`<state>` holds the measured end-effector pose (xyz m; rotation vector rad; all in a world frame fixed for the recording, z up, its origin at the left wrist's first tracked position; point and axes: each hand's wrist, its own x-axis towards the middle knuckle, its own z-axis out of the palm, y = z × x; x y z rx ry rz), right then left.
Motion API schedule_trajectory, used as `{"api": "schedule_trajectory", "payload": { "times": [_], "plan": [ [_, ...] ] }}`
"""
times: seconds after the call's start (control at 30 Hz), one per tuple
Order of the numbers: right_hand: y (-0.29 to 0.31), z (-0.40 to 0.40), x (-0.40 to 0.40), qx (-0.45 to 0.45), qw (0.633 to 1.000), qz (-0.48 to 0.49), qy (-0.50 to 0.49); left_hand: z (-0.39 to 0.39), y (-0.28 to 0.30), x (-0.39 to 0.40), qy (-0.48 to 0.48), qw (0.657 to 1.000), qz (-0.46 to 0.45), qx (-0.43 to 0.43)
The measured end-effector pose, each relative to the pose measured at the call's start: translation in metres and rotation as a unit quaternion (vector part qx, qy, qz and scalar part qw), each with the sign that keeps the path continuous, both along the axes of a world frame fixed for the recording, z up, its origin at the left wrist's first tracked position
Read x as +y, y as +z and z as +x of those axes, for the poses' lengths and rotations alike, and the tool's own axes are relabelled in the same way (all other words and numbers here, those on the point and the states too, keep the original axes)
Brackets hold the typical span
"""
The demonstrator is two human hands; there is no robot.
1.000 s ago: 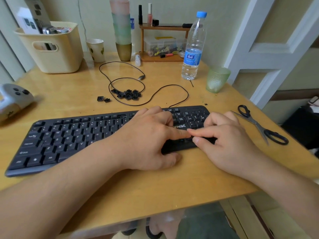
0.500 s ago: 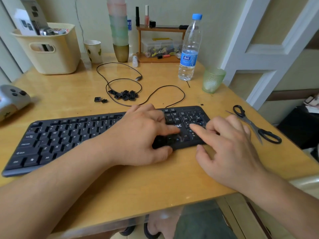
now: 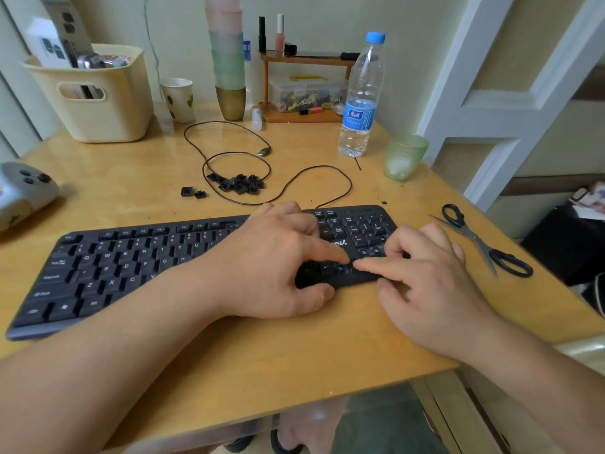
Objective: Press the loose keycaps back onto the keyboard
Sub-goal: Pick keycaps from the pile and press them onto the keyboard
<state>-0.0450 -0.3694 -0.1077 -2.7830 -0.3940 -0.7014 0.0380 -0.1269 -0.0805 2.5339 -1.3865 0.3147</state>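
Both hands on the right end of the keyboard (image 3: 137, 267), near the surface's (image 3: 245, 365) front edge. Left hand (image 3: 271, 267) lies palm-down over the keys, index finger stretched out flat toward the arrow-key cluster, thumb resting by the front edge of the board; grip is loose, nothing held in it. Right hand (image 3: 422, 283): index finger extended, tip down on the bottom row between arrow cluster and numpad, almost meeting the left index tip; other fingers curled under, no keycap visibly pinched, can't tell if one sits under the fingertip. Small blue stems show where a few caps are off around that spot. Keyboard long axis runs left-right across the surface, slightly skewed, right end farther back; legends face the person. Scissors (image 3: 481, 244) lie right of the board, apart from it, handles toward the right edge. Behind the board: heap of loose keycaps (image 3: 240, 184) inside a loop of the black cable (image 3: 314, 178), two more keycaps (image 3: 191, 192) just left of the heap. Far left a white game controller (image 3: 24, 188). Further back a green glass (image 3: 404, 155), water bottle (image 3: 361, 99), paper cup (image 3: 178, 98), stacked cups (image 3: 229, 60), cream basket (image 3: 91, 96), small wooden shelf (image 3: 304, 86) against the wall.
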Motion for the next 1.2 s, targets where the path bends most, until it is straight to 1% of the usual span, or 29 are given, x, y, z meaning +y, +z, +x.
{"api": "schedule_trajectory", "payload": {
  "times": [0.13,0.2,0.27,0.33,0.43,0.5,0.57,0.63,0.73,0.9,1.07,1.13,1.2],
  "plan": [
    [0.008,0.016,-0.003,-0.028,0.994,0.107,-0.016,-0.005,-0.002,-0.005,0.009,0.999,0.043,-0.031],
    [0.021,0.03,0.001,-0.005,0.989,0.147,-0.022,-0.005,0.002,-0.005,0.013,0.999,0.025,-0.037],
    [0.035,0.051,0.013,0.022,0.986,0.164,-0.012,0.002,0.01,0.003,0.026,0.999,-0.008,-0.032],
    [0.046,0.08,0.031,0.06,0.987,0.149,-0.001,0.015,0.02,0.02,0.059,0.997,-0.039,-0.01],
    [0.055,0.123,0.067,0.112,0.988,0.11,0.013,0.046,0.034,0.063,0.161,0.985,-0.047,0.029],
    [0.056,0.145,0.098,0.145,0.985,0.085,0.043,0.067,0.039,0.099,0.254,0.965,-0.029,0.053],
    [0.055,0.163,0.133,0.177,0.979,0.063,0.08,0.082,0.042,0.133,0.338,0.936,-0.01,0.096],
    [0.05,0.179,0.164,0.197,0.974,0.031,0.106,0.091,0.04,0.154,0.387,0.915,-0.01,0.113],
    [0.041,0.2,0.195,0.204,0.974,-0.01,0.101,0.095,0.033,0.158,0.401,0.909,-0.036,0.112],
    [0.035,0.219,0.208,0.189,0.98,-0.031,0.057,0.093,0.028,0.142,0.374,0.918,-0.039,0.124],
    [0.035,0.221,0.208,0.184,0.974,-0.098,0.087,0.088,0.028,0.132,0.367,0.921,-0.059,0.12],
    [0.039,0.219,0.206,0.176,0.977,-0.083,0.084,0.087,0.028,0.129,0.373,0.918,-0.063,0.117],
    [0.045,0.212,0.197,0.184,0.98,-0.006,0.081,0.086,0.03,0.127,0.381,0.912,-0.085,0.123]
  ]
}}
